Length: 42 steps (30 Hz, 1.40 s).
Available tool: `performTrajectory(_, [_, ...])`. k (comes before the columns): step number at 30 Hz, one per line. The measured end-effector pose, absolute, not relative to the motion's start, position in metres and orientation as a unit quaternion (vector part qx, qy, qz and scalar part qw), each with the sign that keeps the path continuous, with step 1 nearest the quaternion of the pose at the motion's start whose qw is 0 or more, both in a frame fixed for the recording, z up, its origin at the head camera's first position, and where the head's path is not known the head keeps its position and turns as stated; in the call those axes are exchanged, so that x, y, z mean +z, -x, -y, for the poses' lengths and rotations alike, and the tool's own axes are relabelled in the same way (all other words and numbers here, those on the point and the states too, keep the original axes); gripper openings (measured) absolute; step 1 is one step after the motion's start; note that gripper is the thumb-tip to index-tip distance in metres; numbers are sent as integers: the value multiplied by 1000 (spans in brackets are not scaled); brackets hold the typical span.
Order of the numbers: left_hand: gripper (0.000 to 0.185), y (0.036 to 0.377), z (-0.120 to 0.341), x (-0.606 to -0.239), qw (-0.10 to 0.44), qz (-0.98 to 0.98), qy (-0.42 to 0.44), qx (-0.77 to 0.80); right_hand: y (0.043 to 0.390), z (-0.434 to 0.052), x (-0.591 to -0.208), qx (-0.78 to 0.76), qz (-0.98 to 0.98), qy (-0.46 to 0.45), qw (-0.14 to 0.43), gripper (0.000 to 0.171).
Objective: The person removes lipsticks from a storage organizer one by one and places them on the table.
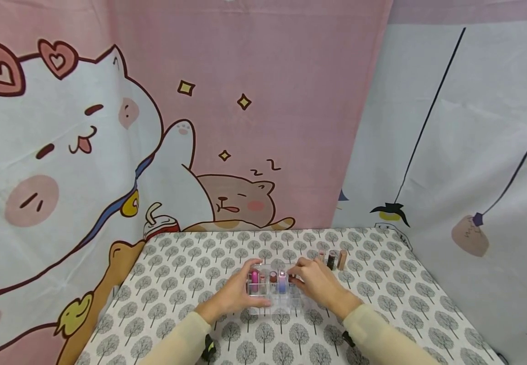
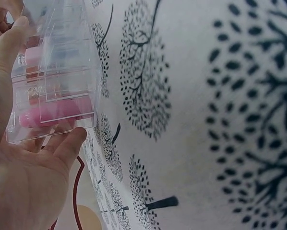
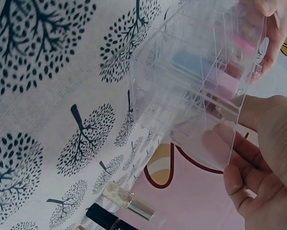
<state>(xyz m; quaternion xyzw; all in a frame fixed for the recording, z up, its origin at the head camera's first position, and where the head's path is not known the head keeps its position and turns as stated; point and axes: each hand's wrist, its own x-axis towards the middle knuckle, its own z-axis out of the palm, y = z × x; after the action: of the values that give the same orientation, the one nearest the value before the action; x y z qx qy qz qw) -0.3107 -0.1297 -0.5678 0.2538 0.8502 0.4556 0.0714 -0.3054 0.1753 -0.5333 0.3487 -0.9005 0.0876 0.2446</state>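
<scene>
A clear plastic lipstick organizer (image 1: 286, 307) with several compartments sits on the patterned cloth. My left hand (image 1: 235, 291) grips its left end, thumb on the near side and fingers on the far side. Inside stand a bright pink tube (image 1: 254, 280), a small see-through lipstick (image 2: 34, 94), a dark red-capped one (image 1: 273, 277) and a blue-violet tube with a pink top (image 1: 282, 284). At the right-end compartments, my right hand (image 1: 320, 285) pinches a small dark lipstick (image 1: 291, 278), mostly hidden by the fingers.
Behind the right hand, three more lipsticks stand on the cloth: a rose-gold one (image 1: 342, 260), a black one (image 1: 331, 260) and a pinkish one (image 1: 321, 255). The tree-print cloth (image 1: 263, 350) covers the table, and a cartoon curtain (image 1: 309, 126) hangs at its back edge.
</scene>
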Motion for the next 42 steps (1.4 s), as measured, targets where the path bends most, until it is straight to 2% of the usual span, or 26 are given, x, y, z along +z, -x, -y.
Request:
performTrajectory(9, [124,311,130,-568,74,-848,-248,462,307,-172,-536,93,900,-339,256,22])
performTrajectory(18, [139,311,130,-569,47,-866,-246,432,308,-171,-538,73,901,-332,271,24])
performTrajectory(42, [146,306,129,-566,63,-872,-245,419,307,-173,-540,110,908,-318,251,23])
